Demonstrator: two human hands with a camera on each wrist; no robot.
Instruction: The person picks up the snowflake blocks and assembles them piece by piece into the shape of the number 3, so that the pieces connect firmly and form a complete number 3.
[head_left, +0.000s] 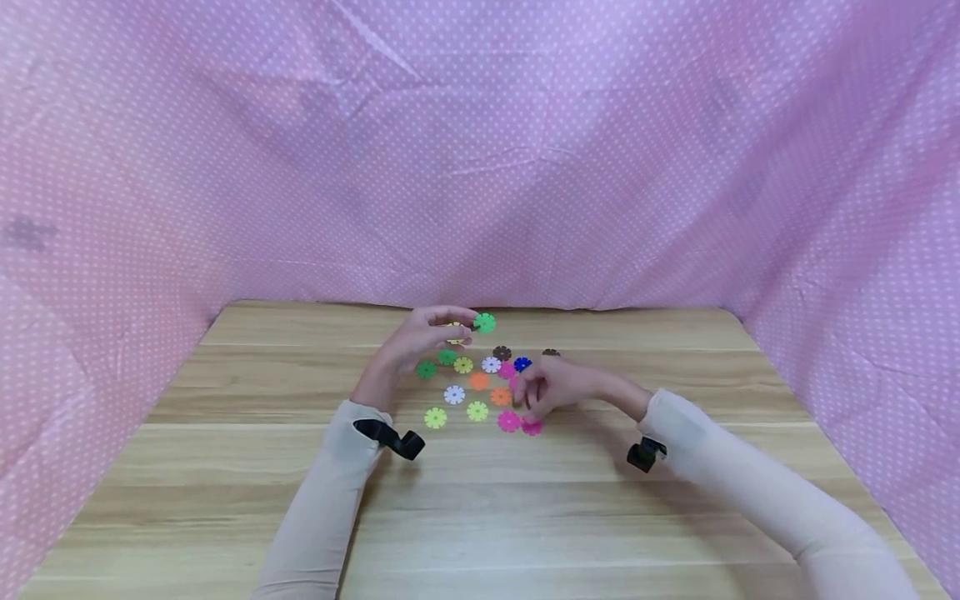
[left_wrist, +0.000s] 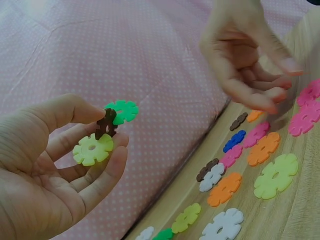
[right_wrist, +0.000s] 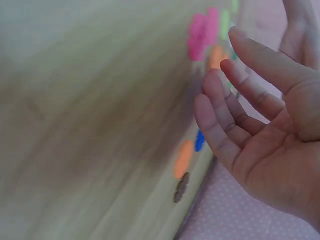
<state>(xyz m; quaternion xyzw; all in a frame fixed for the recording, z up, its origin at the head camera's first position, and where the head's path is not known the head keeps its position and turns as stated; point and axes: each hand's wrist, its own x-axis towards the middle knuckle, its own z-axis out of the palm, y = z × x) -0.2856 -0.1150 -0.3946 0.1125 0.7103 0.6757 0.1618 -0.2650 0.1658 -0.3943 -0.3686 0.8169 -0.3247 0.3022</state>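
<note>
My left hand point(head_left: 414, 342) is raised over the far side of the table. In the left wrist view its thumb and fingers pinch a brown snowflake disc point(left_wrist: 105, 126), which is joined to a green snowflake disc point(left_wrist: 125, 111) and a yellow snowflake disc point(left_wrist: 93, 150). My right hand point(head_left: 562, 387) hovers over the right part of the scattered discs. In the right wrist view its fingers are loosely bent, with nothing between them and the thumb. Below it are pink discs point(head_left: 509, 422), an orange disc point(head_left: 500, 397) and a blue disc point(head_left: 522, 364).
More notched discs lie flat on the wooden table point(head_left: 480, 517), including a white disc point(head_left: 453, 395), a yellow-green disc point(head_left: 435, 418) and a dark green disc point(head_left: 426, 369). A pink dotted cloth point(head_left: 480, 167) hangs behind the table and along both sides.
</note>
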